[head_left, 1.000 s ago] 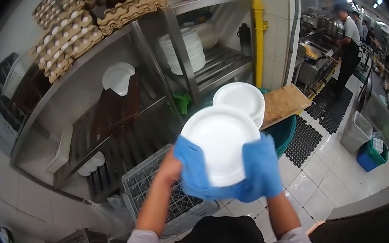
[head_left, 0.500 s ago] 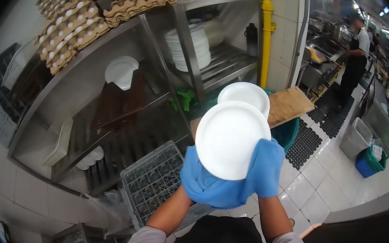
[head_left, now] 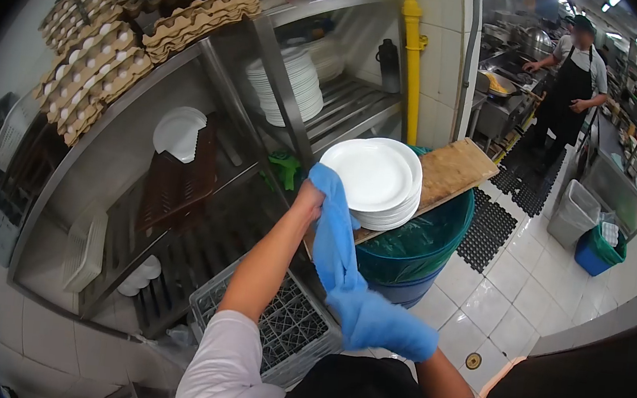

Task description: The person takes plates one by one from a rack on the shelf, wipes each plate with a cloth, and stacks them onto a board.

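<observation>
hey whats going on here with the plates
A person has a blue cloth draped between their hands. The left hand is at the edge of the top white plate, which sits slightly off-centre on a stack of plates. The right hand is hidden under the cloth, away from the stack. The stack rests on a wooden board laid across a lined bin. Another person stands farther back by the cooking area.
</observation>
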`<state>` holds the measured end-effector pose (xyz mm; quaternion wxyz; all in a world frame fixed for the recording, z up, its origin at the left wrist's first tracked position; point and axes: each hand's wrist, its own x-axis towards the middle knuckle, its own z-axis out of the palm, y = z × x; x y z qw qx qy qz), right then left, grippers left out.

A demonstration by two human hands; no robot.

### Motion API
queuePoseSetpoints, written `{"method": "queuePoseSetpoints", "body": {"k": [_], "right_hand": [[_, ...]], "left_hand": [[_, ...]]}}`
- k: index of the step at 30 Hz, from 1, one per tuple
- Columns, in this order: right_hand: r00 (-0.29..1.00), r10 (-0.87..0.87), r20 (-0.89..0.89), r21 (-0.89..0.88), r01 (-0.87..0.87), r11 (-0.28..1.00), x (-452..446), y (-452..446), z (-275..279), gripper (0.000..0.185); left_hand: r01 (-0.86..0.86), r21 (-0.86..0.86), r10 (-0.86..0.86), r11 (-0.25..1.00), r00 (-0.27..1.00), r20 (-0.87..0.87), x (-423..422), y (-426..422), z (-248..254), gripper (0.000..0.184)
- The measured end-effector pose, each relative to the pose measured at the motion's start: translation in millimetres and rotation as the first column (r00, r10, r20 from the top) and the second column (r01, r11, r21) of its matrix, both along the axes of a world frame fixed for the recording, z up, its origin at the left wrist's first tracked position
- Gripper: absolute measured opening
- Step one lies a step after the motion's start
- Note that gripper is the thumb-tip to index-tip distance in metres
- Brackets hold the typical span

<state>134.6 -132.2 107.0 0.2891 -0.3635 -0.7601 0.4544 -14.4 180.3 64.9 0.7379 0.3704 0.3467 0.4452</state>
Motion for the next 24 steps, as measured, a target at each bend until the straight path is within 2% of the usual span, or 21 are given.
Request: {"method": "queuePoseSetpoints", "body": {"k": [1,2,3,5,6,7,8,9,10,11,12,13,14,15,16,17,19,20,22,23,24], "right_hand": [[0.992,0.048,0.116,0.251,-0.076,0.965,-11.7,-1.8,2.6,0.022],[0.992,0.043,0.117,0.251,-0.072,0.965,-15.3,-1.7,9.0,0.022],[0.997,0.02,0.07,0.273,-0.039,0.961,-17.1,-5.1,34.6,0.025],[1.0,-0.001,0.023,0.287,-0.006,0.958,-12.8,-10.8,73.1,0.029],[0.999,-0.032,0.004,0.303,0.029,0.953,-8.0,-13.2,86.8,0.032],[0.998,-0.06,-0.015,0.314,0.061,0.948,-4.3,-14.4,91.0,0.035],[0.998,-0.058,-0.015,0.302,0.06,0.951,-0.5,-12.9,66.8,0.035],[0.958,-0.21,0.194,0.606,0.052,0.794,3.1,-10.1,25.6,0.039],[0.854,-0.405,0.327,0.828,-0.053,0.558,2.5,-8.6,2.6,0.043],[0.829,-0.328,0.452,0.534,0.043,0.845,-2.5,-17.0,66.4,0.048],[0.773,-0.278,0.57,0.138,0.244,0.96,-7.7,-25.4,131.5,0.053],[0.677,-0.228,0.7,-0.129,0.434,0.892,-13.0,-33.8,196.6,0.058],[0.638,-0.577,0.51,0.194,0.568,0.8,10.7,-30.8,156.8,0.057],[0.542,-0.808,0.231,0.492,0.651,0.578,32.4,-28.3,123.3,0.056],[0.441,-0.895,0.066,0.602,0.698,0.388,42.1,-19.5,113.3,0.055],[0.372,-0.928,-0.023,0.635,0.723,0.274,46.1,-7.5,106.9,0.054],[0.323,-0.943,-0.084,0.629,0.751,0.202,35.4,16.2,95.0,0.052],[0.335,-0.938,-0.094,0.609,0.764,0.212,21.7,27.5,85.9,0.052],[0.414,-0.909,-0.051,0.561,0.765,0.316,-11.2,44.1,70.4,0.05],[0.466,-0.884,-0.034,0.544,0.751,0.375,-29.2,49.4,62.4,0.049],[0.528,-0.849,-0.019,0.521,0.73,0.442,-42.9,53.0,57.8,0.048]], "left_hand": [[-0.067,0.083,0.08,0.994,0.983,-0.164,7.8,10.5,-6.9,0.026],[-0.119,0.176,0.17,0.977,0.934,-0.315,13.2,20.3,-13.4,0.023],[-0.115,0.176,0.166,0.978,0.935,-0.313,15.6,28.7,-16.9,0.023],[-0.135,0.257,0.243,0.957,0.857,-0.455,15.8,38.7,-23.1,0.018],[-0.135,0.248,0.239,0.959,0.856,-0.458,11.3,39.7,-22.0,0.018],[-0.048,0.382,0.291,0.923,0.737,-0.609,3.5,36.2,-15.2,0.019],[0.069,0.487,0.358,0.871,0.59,-0.723,-4.8,32.4,-8.6,0.02],[0.066,0.477,0.351,0.876,0.59,-0.727,-13.6,17.5,8.4,0.02],[0.114,0.392,0.211,0.913,0.69,-0.692,-25.8,-6.5,31.5,0.024],[0.169,0.311,0.071,0.935,0.77,-0.634,-42.4,-22.7,43.5,0.028],[0.213,0.266,-0.021,0.94,0.816,-0.578,-65.4,-31.8,39.1,0.031],[0.259,0.226,-0.112,0.939,0.852,-0.512,-91.2,-42.5,31.7,0.034],[0.395,0.218,-0.21,0.893,0.79,-0.576,-117.3,-56.5,20.6,0.036],[0.524,0.201,-0.298,0.828,0.714,-0.633,-141.9,-72.5,9.3,0.038],[0.69,0.182,-0.347,0.701,0.553,-0.757,-165.9,-89.9,-1.0,0.039],[0.824,0.13,-0.354,0.551,0.372,-0.858,-184.3,-105.2,-9.0,0.041],[0.913,-0.229,-0.5,0.336,-0.033,-0.866,-204.2,-123.5,-11.3,0.055],[0.908,-0.23,-0.502,0.351,-0.025,-0.864,-213.7,-125.3,4.7,0.055],[0.751,-0.184,-0.335,0.634,0.053,-0.941,-241.5,-124.3,50.7,0.067],[0.733,-0.024,-0.369,0.68,0.314,-0.875,-255.9,-113.6,77.1,0.069],[0.675,0.108,-0.354,0.73,0.509,-0.785,-275.2,-98.3,95.8,0.063]]}}
